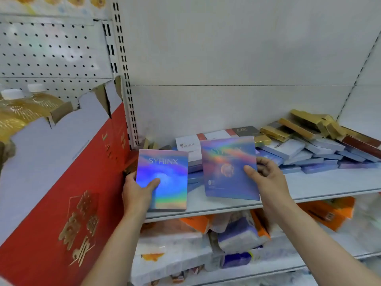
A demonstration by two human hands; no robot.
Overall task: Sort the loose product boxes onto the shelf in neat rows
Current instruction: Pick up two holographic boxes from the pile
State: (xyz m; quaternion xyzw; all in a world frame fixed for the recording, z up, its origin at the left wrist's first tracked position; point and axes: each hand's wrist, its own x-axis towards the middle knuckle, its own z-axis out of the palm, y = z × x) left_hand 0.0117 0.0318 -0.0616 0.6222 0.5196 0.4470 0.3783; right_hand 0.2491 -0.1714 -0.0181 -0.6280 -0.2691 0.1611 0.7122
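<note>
My left hand (137,192) grips a flat holographic box (165,174) marked SYHINX by its lower left corner, thumb on the front, over the left end of the white shelf (329,183). My right hand (266,172) holds a second holographic box (226,168) by its right edge, tilted upright above the shelf's front. Behind them lies a loose pile of flat boxes: white ones (188,146), pale blue ones (309,156) and gold ones (303,125), overlapping in disorder toward the right.
A large red and white carton (68,182) with gold characters stands at the left, holding yellow bottles (22,110). A slotted upright (124,69) separates it from the shelf bay. The lower shelf (237,234) is packed with tissue packs in orange and blue wrappers.
</note>
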